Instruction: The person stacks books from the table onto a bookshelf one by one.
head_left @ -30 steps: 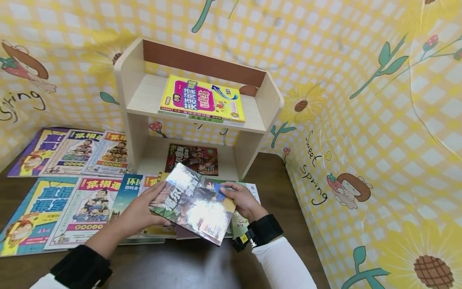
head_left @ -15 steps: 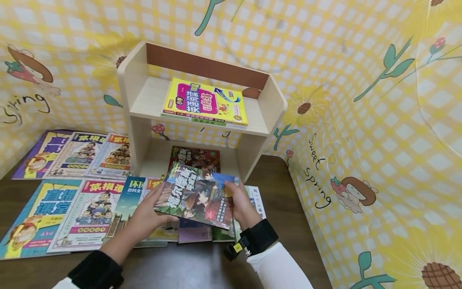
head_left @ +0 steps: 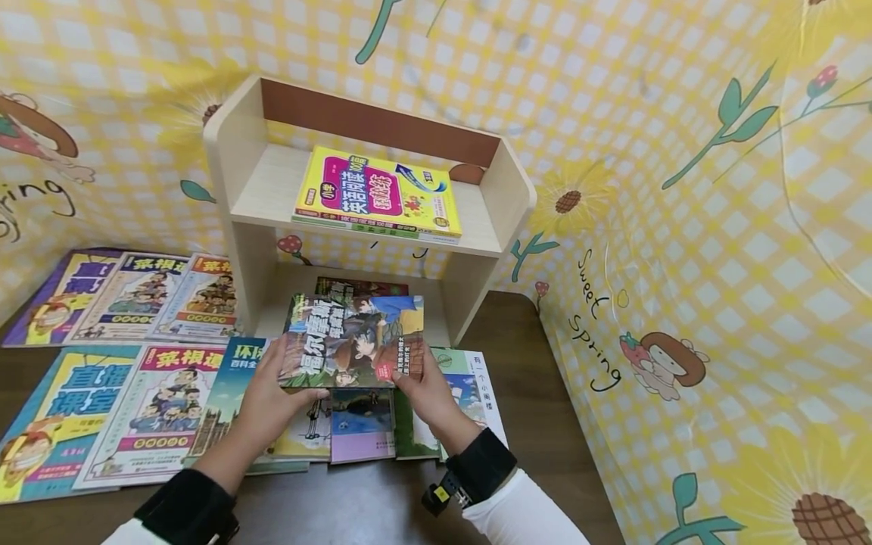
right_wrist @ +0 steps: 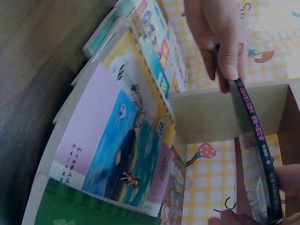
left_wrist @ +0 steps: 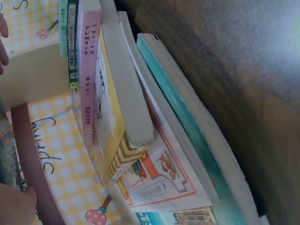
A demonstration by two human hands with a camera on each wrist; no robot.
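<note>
A: Between the two hands, just in front of the shelf unit [head_left: 368,219]: a comic book [head_left: 353,342], held flat and cover-up. Left hand [head_left: 275,393] grips its near-left corner, thumb curled over the cover; right hand [head_left: 425,390] pinches its near-right corner.

B: Position of the book relative to the surface [head_left: 538,393]?

A: Raised clear of it, above a loose spread of books [head_left: 361,420] lying on the dark wood. Its far edge points at the lower bay [head_left: 293,291] of the unit, where a dark-covered book [head_left: 361,287] already lies flat. A yellow workbook [head_left: 378,195] lies on the upper shelf.

B: Step in hand, as judged?

A: Carrying, apparently toward the lower bay; the book is not yet inside it.

B: Requirement of the next move?

A: Likely a level, forward slide between the side panels, low enough to pass under the upper shelf, both grips kept until the book rests. The right-wrist view shows its spine [right_wrist: 255,140] edge-on, with fingers at both ends.
</note>
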